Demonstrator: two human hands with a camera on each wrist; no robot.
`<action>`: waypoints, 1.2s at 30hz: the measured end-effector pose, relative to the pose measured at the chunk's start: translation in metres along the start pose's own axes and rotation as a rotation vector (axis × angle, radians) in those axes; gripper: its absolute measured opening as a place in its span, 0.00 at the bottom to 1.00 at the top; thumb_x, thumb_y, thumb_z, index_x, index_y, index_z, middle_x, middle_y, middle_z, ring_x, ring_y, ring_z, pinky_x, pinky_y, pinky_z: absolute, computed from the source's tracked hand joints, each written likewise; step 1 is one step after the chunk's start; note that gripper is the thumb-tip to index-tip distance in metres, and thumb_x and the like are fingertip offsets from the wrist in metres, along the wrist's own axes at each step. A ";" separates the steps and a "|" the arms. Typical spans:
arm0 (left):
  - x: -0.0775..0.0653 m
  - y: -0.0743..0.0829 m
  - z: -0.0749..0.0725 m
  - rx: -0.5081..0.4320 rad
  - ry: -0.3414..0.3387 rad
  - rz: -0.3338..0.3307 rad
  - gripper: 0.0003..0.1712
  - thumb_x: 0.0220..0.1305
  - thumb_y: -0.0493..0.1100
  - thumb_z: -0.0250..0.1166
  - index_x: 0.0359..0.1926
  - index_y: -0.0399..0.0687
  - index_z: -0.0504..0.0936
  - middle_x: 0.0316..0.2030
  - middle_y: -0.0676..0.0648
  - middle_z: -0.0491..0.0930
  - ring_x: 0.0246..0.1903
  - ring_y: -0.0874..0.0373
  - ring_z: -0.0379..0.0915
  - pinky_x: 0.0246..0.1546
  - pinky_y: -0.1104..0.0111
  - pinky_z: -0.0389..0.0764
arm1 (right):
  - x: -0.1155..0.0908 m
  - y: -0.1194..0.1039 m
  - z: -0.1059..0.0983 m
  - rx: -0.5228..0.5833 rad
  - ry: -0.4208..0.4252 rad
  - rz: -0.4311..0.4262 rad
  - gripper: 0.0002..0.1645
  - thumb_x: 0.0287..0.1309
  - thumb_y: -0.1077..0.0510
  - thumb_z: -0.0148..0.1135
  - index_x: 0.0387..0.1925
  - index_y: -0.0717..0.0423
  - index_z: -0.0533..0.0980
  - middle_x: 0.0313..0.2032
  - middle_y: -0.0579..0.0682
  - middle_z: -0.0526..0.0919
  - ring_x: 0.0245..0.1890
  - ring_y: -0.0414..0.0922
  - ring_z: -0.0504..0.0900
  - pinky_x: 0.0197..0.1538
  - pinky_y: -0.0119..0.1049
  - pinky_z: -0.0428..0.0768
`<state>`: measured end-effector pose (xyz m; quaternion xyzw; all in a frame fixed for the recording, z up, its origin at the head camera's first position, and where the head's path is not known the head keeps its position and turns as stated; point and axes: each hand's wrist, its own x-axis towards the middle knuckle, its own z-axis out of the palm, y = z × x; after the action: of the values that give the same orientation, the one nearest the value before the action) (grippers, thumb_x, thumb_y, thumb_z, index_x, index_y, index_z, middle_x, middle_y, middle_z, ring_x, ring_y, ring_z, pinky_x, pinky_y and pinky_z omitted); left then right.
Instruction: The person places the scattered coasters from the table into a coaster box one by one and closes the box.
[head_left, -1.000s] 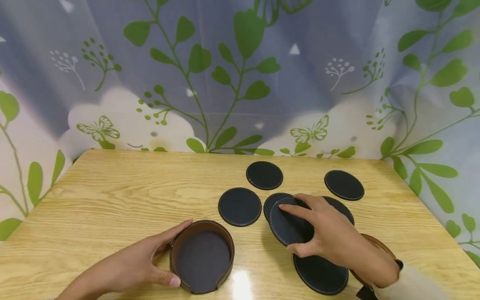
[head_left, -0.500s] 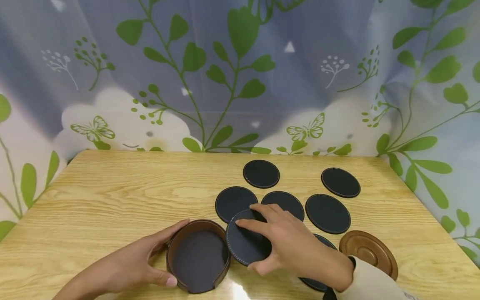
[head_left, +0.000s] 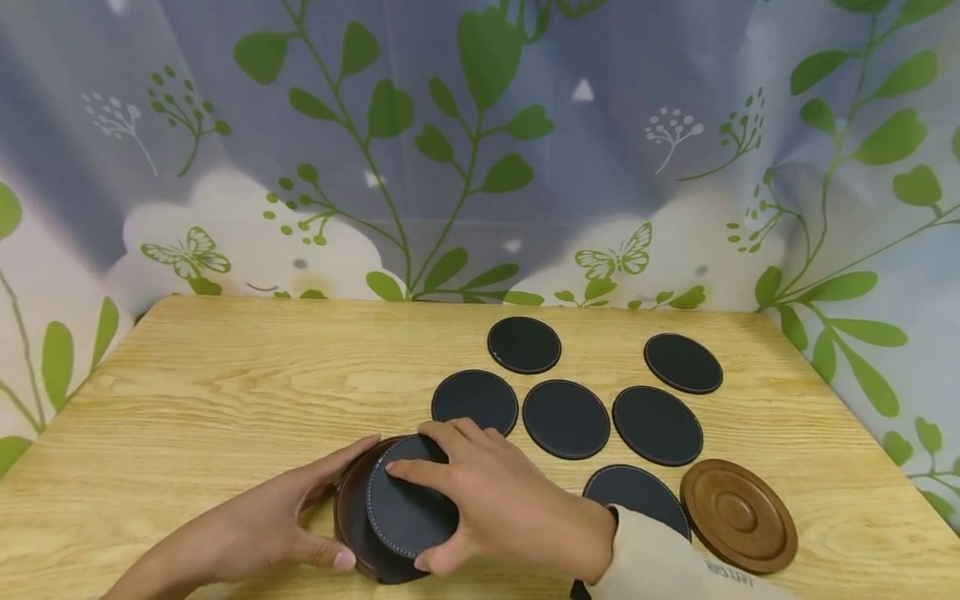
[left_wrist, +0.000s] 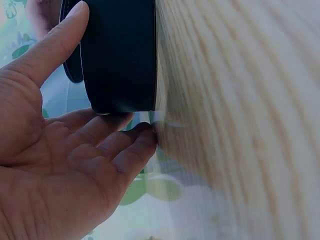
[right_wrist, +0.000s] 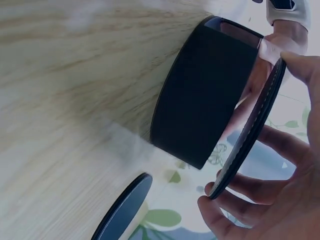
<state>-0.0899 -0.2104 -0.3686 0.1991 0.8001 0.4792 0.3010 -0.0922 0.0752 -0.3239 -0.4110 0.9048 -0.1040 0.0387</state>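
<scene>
1. Coaster [head_left: 412,504], round and dark with a pale stitched rim, is in the right hand [head_left: 487,487]. Thumb and fingers pinch it by opposite edges.
2. Its position: over the mouth of a round holder [head_left: 352,500], covering much of the opening in the head view. The right wrist view shows it tilted, with a gap between it and the holder's wall.
3. Holder sits upright on the table [head_left: 300,358], near edge. Brown inside; outer wall reads dark in both wrist views.
4. Left hand [head_left: 288,517] grips the holder from its left, thumb at the near side, fingers round the far side. Left wrist view puts the thumb tip at the rim.
5. Six more coasters lie flat on the table: back-middle coaster [head_left: 524,344], back-right coaster [head_left: 683,363], then a middle row of left coaster [head_left: 475,396], centre coaster [head_left: 566,419] and right coaster [head_left: 657,425]; front coaster [head_left: 637,496] is partly hidden by the right sleeve [head_left: 667,558], pale, lettered.
6. Brown disc [head_left: 738,515], ringed, lies just beside the front coaster; contact unclear.
7. Printed cloth [head_left: 300,167] behind: leaves, butterflies, clouds.
</scene>
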 end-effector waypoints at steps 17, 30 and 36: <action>-0.001 -0.001 -0.001 -0.007 -0.007 -0.020 0.65 0.60 0.52 0.77 0.86 0.66 0.42 0.83 0.32 0.46 0.78 0.27 0.50 0.70 0.43 0.69 | 0.022 -0.011 0.011 -0.059 -0.065 -0.048 0.45 0.55 0.30 0.73 0.73 0.30 0.72 0.72 0.49 0.72 0.70 0.46 0.70 0.64 0.50 0.76; 0.001 -0.003 -0.001 -0.012 -0.005 0.022 0.65 0.60 0.51 0.77 0.86 0.65 0.43 0.83 0.33 0.46 0.79 0.27 0.48 0.70 0.53 0.71 | 0.020 -0.012 0.020 -0.113 0.003 -0.072 0.45 0.55 0.30 0.74 0.73 0.33 0.73 0.71 0.48 0.72 0.71 0.45 0.71 0.63 0.59 0.78; 0.000 -0.002 0.000 -0.011 -0.004 0.016 0.65 0.60 0.51 0.77 0.86 0.65 0.42 0.83 0.33 0.45 0.79 0.27 0.49 0.70 0.45 0.68 | 0.018 -0.012 0.022 -0.126 0.020 -0.090 0.46 0.56 0.29 0.74 0.73 0.34 0.73 0.72 0.48 0.71 0.71 0.45 0.70 0.62 0.59 0.79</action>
<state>-0.0906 -0.2114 -0.3705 0.2050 0.7952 0.4855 0.2999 -0.0918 0.0513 -0.3420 -0.4517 0.8906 -0.0528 -0.0010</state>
